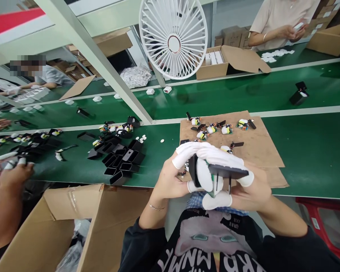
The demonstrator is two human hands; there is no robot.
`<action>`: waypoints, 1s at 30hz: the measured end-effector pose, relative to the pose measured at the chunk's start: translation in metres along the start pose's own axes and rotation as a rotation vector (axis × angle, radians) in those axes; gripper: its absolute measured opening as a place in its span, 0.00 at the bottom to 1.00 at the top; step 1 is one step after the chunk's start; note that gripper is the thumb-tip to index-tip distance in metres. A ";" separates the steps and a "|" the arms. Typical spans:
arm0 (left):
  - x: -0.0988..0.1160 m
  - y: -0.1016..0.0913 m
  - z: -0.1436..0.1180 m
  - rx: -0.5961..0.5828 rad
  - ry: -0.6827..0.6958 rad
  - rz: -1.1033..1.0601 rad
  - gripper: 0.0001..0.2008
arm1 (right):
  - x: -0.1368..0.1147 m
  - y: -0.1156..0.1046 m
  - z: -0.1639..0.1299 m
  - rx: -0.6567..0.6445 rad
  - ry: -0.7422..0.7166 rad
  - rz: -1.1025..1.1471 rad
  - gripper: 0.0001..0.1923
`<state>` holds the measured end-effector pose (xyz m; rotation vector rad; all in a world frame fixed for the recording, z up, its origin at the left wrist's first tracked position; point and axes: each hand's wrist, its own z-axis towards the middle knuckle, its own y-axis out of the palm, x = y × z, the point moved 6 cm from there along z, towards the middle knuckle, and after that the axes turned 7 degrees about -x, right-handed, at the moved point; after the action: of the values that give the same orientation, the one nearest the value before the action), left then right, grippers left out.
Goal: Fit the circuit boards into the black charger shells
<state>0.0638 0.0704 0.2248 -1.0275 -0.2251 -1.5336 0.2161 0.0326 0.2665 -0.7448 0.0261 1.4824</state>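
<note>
My left hand (174, 175) and my right hand (243, 189) meet close to my chest, both with white finger cots. Between them they grip a black charger part (228, 172) with two metal prongs pointing down, and a green circuit board edge shows behind it. A black casing piece (192, 170) sits under my left fingers. On the brown cardboard sheet (260, 147) beyond my hands lie several small circuit boards (226, 129) and black plug pieces.
A pile of black casings (120, 160) lies left on the green belt (308, 151). An open cardboard box (73, 226) stands at lower left. A white fan (173, 37) hangs ahead. Other people's hands work at the left edge and far right.
</note>
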 end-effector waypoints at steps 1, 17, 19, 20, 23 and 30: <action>0.001 0.000 0.001 -0.002 -0.001 -0.002 0.33 | 0.000 0.000 0.000 -0.010 0.001 0.004 0.37; 0.005 -0.002 -0.001 0.086 0.035 -0.006 0.32 | -0.010 -0.004 0.007 0.008 -0.074 -0.076 0.33; 0.005 -0.002 -0.002 0.107 0.012 -0.008 0.31 | -0.011 -0.004 0.007 -0.006 -0.082 -0.072 0.33; 0.005 -0.002 -0.003 0.115 0.001 -0.007 0.31 | -0.011 -0.004 0.007 -0.016 -0.081 -0.069 0.33; 0.007 0.000 -0.004 0.122 -0.009 -0.001 0.30 | -0.010 -0.004 0.006 -0.043 -0.065 -0.079 0.34; 0.003 0.000 -0.008 0.106 -0.057 0.045 0.34 | -0.008 -0.002 0.004 -0.057 -0.020 -0.116 0.32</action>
<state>0.0602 0.0633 0.2226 -0.9867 -0.3174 -1.4380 0.2155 0.0275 0.2740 -0.7651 -0.0738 1.3849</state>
